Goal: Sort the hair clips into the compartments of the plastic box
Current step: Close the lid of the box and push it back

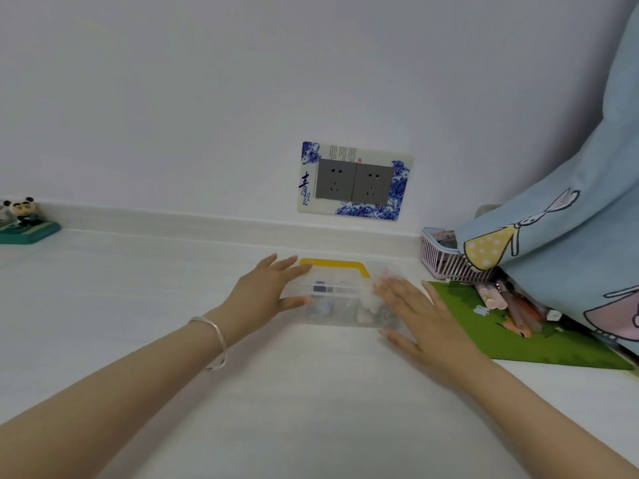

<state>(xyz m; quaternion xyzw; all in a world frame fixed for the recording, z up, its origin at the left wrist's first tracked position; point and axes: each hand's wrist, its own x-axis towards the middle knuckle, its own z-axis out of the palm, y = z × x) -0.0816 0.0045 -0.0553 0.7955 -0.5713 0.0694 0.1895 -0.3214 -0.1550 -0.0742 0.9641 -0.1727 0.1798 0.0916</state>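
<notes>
- Box, clear plastic with a yellow handle, sits on the white table near the back edge, below the wall socket.
- Clips show only as small blurred shapes, dark blue and grey, through the box walls; which compartment each lies in cannot be told.
- Left hand is open with fingers spread, laid against the left end of the box; the fingers reach over its top near the handle and the thumb rests on the front left side.
- Right hand is likewise open and flat, pressed against the right end of the box, fingertips up at the top right corner and thumb low by the front right corner.
- Box is held between the two palms; neither hand curls around it.
- Bangle, thin and pale, circles the left wrist.
- Green mat lies just right of the right hand, with pens on its far part.
- Pink basket stands behind the mat, partly under a light blue cloth printed with cartoon figures.
- Panda figure stands on a teal base at the far left, well apart from the box.
</notes>
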